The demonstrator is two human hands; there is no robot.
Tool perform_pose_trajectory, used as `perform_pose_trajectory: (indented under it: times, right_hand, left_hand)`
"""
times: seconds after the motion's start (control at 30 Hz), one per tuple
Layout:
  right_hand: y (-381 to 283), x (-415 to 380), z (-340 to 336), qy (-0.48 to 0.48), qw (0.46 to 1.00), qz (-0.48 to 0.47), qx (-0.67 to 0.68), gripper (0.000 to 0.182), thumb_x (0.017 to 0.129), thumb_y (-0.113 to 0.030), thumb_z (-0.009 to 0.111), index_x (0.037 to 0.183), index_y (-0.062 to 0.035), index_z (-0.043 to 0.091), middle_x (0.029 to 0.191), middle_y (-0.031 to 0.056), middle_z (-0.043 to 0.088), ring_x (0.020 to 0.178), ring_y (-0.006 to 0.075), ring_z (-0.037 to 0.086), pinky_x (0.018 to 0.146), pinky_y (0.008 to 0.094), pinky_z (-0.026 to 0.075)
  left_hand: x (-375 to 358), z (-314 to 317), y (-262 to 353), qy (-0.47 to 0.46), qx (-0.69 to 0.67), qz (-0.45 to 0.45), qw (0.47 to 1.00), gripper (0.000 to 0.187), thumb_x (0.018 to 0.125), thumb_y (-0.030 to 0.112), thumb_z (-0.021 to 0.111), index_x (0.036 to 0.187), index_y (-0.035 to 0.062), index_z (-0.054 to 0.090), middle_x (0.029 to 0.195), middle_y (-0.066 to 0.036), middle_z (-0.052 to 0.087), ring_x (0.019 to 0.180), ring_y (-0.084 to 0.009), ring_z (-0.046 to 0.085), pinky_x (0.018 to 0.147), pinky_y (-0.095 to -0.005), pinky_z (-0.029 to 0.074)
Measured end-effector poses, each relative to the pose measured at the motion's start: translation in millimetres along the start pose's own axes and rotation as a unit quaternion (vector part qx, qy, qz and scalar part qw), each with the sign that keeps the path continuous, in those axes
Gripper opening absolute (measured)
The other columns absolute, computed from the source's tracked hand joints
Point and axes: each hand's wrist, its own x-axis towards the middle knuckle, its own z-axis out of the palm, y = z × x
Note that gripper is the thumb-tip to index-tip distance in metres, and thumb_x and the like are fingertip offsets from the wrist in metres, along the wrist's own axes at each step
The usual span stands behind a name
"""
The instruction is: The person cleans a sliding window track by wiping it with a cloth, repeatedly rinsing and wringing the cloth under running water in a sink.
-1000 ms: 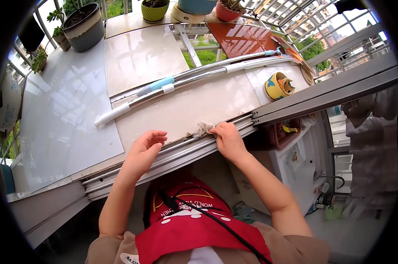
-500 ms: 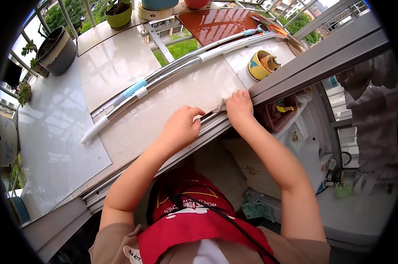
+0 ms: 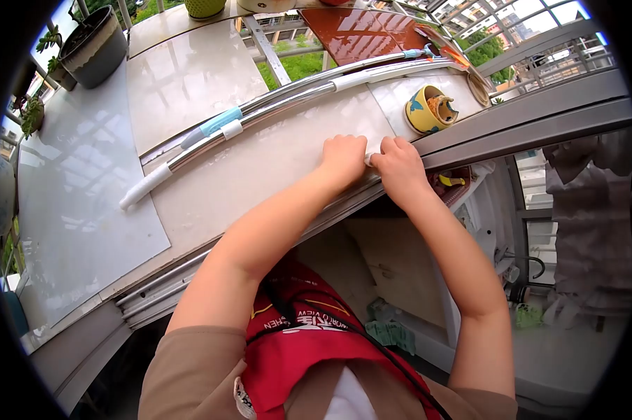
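Above the window track (image 3: 330, 218), my two hands are close together at the sill's inner edge. A small crumpled whitish cloth (image 3: 369, 159) shows between them, mostly covered by fingers. My left hand (image 3: 344, 159) is closed in a fist at one side of it. On the other side, my right hand (image 3: 401, 168) is closed, its thumb and fingers pressed around the cloth. Beyond the hands, the pale tiled sill (image 3: 274, 157) carries two long poles (image 3: 288, 100) with white and light-blue sleeves. A yellow pot (image 3: 419, 112) with a broken rim stands past my right hand.
A grey window frame (image 3: 526, 129) runs to the right from beside my right hand. At the left are a grey planter (image 3: 95, 52) and a glossy white sheet (image 3: 78, 203). A reddish-brown panel (image 3: 354, 35) lies at the back, and a basket (image 3: 461, 183) sits below the frame.
My left hand has moved right, up against the cloth, and its fingers have closed. The cloth is now bunched between both hands. The view has shifted slightly.
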Motion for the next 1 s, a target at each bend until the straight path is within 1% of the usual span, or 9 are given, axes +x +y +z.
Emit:
perform_pose_trajectory:
  times: [0.17,0.23,0.27,0.4,0.43,0.53,0.73,0.87,1.0]
  right_hand:
    - [0.6,-2.2,13.4,-0.086,0.993,0.039,-0.075,0.012,0.077,-0.013,0.059,0.082,-0.0103,0.069,0.088,0.0053,0.059,0.091,0.0246,0.055,0.079,0.0350,0.043]
    - [-2.8,-4.9,14.1,-0.093,0.993,0.043,-0.065,0.013,0.079,-0.013,0.058,0.086,-0.0100,0.069,0.089,0.0050,0.060,0.091,0.0239,0.056,0.081,0.0360,0.042]
    - [-7.3,-5.5,13.0,-0.119,0.989,0.052,-0.072,0.014,0.081,-0.014,0.057,0.088,-0.0107,0.068,0.089,0.0051,0.061,0.092,0.0230,0.056,0.082,0.0369,0.041]
    - [-10.4,-5.0,10.0,-0.199,0.973,0.082,-0.083,0.013,0.081,-0.012,0.056,0.086,-0.0135,0.067,0.090,0.0041,0.062,0.094,0.0207,0.057,0.083,0.0374,0.040]
    - [-8.3,-7.1,11.4,-0.200,0.973,0.076,-0.086,0.013,0.081,-0.012,0.056,0.086,-0.0135,0.067,0.090,0.0041,0.062,0.094,0.0207,0.057,0.083,0.0374,0.040]
    - [1.3,-10.1,20.4,-0.067,0.997,0.000,-0.040,0.012,0.076,-0.010,0.057,0.081,-0.0141,0.067,0.088,0.0020,0.062,0.094,0.0217,0.056,0.084,0.0375,0.040]
    - [7.5,3.0,23.6,-0.099,0.993,-0.010,-0.058,0.011,0.075,-0.008,0.057,0.078,-0.0113,0.068,0.090,0.0042,0.061,0.091,0.0235,0.057,0.080,0.0361,0.043]
    - [4.8,5.7,27.0,-0.137,0.988,0.045,-0.047,0.013,0.074,-0.004,0.056,0.081,-0.0067,0.067,0.087,0.0119,0.062,0.088,0.0302,0.060,0.076,0.0397,0.046]
    - [7.0,7.9,25.4,-0.173,0.983,0.043,-0.046,0.010,0.077,-0.007,0.057,0.078,-0.0072,0.067,0.087,0.0109,0.061,0.090,0.0271,0.060,0.081,0.0373,0.045]
  left_hand:
    - [13.8,3.2,-4.7,-0.069,0.037,0.017,0.997,0.015,0.072,0.020,0.066,0.082,0.0092,0.063,0.086,-0.012,0.067,0.087,-0.0281,0.064,0.074,-0.0408,0.050]
    - [-0.3,-18.7,-20.9,-0.137,-0.112,-0.040,0.984,0.015,0.077,0.017,0.061,0.090,0.0102,0.066,0.090,-0.012,0.068,0.090,-0.0282,0.064,0.078,-0.0393,0.050]
    - [-3.4,-20.5,-32.0,-0.125,-0.122,-0.024,0.984,0.019,0.081,0.016,0.057,0.096,0.0105,0.067,0.093,-0.012,0.068,0.090,-0.0293,0.063,0.080,-0.0384,0.050]
    - [-18.9,-47.0,-45.4,-0.060,-0.190,-0.075,0.977,0.020,0.082,0.016,0.057,0.096,0.0059,0.066,0.093,-0.013,0.068,0.087,-0.0293,0.064,0.079,-0.0375,0.050]
    - [-24.5,-51.5,-47.7,-0.056,-0.192,-0.079,0.977,0.020,0.082,0.016,0.057,0.096,0.0059,0.066,0.093,-0.013,0.068,0.087,-0.0293,0.064,0.079,-0.0375,0.050]
    - [-48.3,-60.8,-55.2,-0.069,-0.216,-0.071,0.971,0.021,0.082,0.015,0.056,0.097,0.0046,0.066,0.092,-0.015,0.068,0.086,-0.0300,0.064,0.078,-0.0373,0.050]
    - [-88.7,-87.5,-59.5,-0.097,-0.269,-0.080,0.955,0.022,0.084,0.016,0.056,0.099,0.0033,0.065,0.091,-0.016,0.067,0.084,-0.0286,0.064,0.077,-0.0362,0.050]
    - [-128.5,-127.6,-72.2,-0.063,-0.312,-0.134,0.938,0.019,0.088,0.014,0.056,0.100,0.0007,0.063,0.087,-0.012,0.066,0.081,-0.0202,0.061,0.075,-0.0316,0.050]
    - [-174.6,-152.5,-101.0,-0.004,-0.324,-0.200,0.925,0.017,0.092,0.011,0.053,0.102,0.0008,0.062,0.089,-0.006,0.064,0.084,-0.0126,0.059,0.077,-0.0278,0.048]
